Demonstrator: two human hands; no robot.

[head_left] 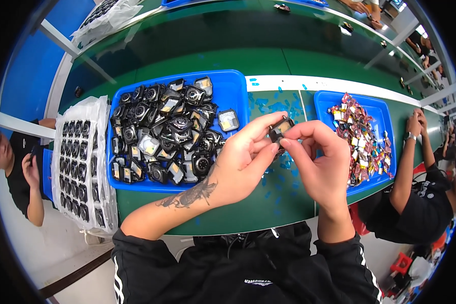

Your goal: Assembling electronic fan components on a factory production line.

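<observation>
Hands raised, left hand (pixel 243 159), right hand (pixel 316 152), fingertips pinching small black casing (pixel 280 129)

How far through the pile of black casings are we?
Done: blue film scraps litter the green bench, suggesting earlier pieces were peeled. In hand: left hand and right hand pinch one small square black casing. Left: the blue plastic tray remains heaped with black casings.

On the surface (pixel 268 61), a tray (pixel 238 83) heaped with small housings (pixel 162 131) lies left of centre, and a second tray (pixel 382 109) of small packets (pixel 362 137) lies to the right. Between them, nearer the person, both hands (pixel 283 159) hold one housing (pixel 280 130) above scattered film scraps (pixel 273 104). At the far left, a bagged rack of parts (pixel 81 162) sits beside the first tray.
</observation>
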